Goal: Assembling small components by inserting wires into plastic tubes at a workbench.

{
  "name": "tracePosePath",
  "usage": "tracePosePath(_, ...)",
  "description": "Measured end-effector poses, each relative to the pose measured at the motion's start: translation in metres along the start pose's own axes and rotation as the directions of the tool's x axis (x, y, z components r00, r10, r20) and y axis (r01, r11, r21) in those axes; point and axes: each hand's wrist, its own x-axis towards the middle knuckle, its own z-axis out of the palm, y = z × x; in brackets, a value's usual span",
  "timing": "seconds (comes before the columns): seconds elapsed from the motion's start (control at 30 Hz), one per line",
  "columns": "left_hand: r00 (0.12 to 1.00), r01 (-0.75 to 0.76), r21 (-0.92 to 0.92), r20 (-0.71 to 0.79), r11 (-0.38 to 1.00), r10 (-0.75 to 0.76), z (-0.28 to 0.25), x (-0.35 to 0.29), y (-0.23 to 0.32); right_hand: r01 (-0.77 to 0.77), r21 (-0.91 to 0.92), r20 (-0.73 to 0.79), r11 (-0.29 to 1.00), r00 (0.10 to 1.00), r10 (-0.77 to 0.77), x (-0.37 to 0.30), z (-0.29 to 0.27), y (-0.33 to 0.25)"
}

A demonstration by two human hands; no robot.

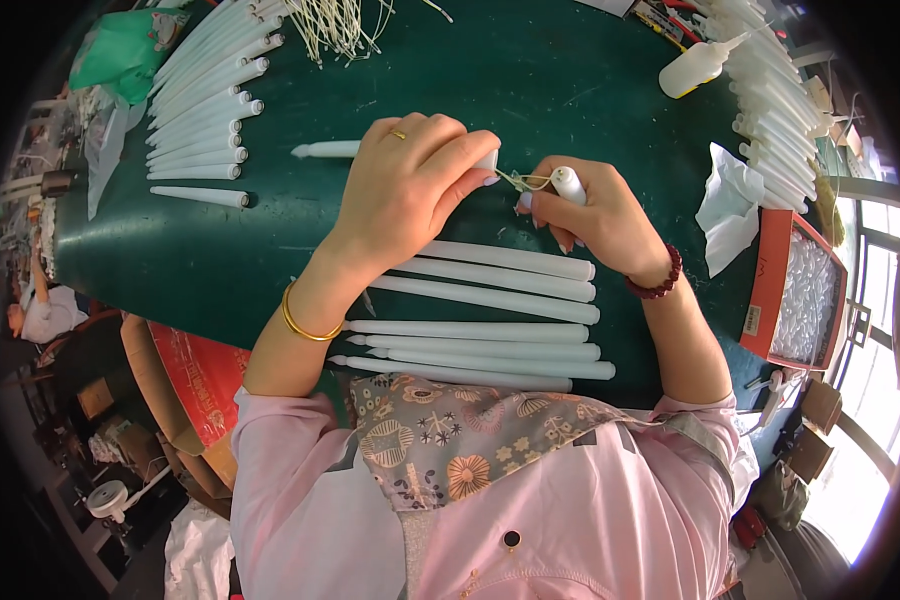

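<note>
My left hand (410, 185), with a ring and a gold bangle, is closed around a white electric taper candle (330, 149). Its flame-shaped tip points left, and its other end shows by my fingertips. Thin pale wires (518, 180) run from that end toward my right hand (595, 205). My right hand, a dark red band at its wrist, is closed on a short white cylindrical piece (568, 184); its far part is hidden by my fingers. Below my hands, several white taper candles (490, 330) lie side by side, tips to the left.
On the green table (590, 110), more white tapers (200, 140) are lined up at the left. Pale wires (335, 25) lie at the back. A white squeeze bottle (692, 70), stacked white tubes (775, 120), crumpled white paper (730, 205) and a red box of clear pieces (805, 290) are at right.
</note>
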Motion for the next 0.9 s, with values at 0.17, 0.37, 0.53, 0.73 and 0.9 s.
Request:
tracePosePath(0.17, 0.991, -0.055, -0.099, 0.116, 0.994, 0.066, -0.005, -0.002, 0.004, -0.107, 0.273, 0.227, 0.956, 0.973, 0.044, -0.002, -0.004, 0.003)
tracePosePath(0.37, 0.986, -0.067, -0.082, 0.15, 0.994, 0.079, -0.003, -0.001, 0.009, -0.118, 0.33, 0.275, 0.937, 0.961, 0.024, -0.001, 0.0, 0.004)
tracePosePath(0.53, 0.989, -0.039, -0.047, 0.14, 0.998, 0.046, 0.0, 0.0, 0.013, -0.108, 0.342, 0.268, 0.933, 0.963, 0.013, -0.004, 0.001, 0.003)
tracePosePath(0.73, 0.979, 0.0, -0.097, 0.202, 0.995, 0.02, 0.002, -0.001, 0.019, -0.115, 0.373, 0.26, 0.921, 0.965, 0.015, -0.004, 0.006, 0.007)
tracePosePath(0.9, 0.994, -0.007, -0.035, 0.106, 0.999, 0.011, 0.012, -0.002, 0.023, -0.126, 0.411, 0.24, 0.903, 0.97, 0.026, -0.003, 0.003, 0.011)
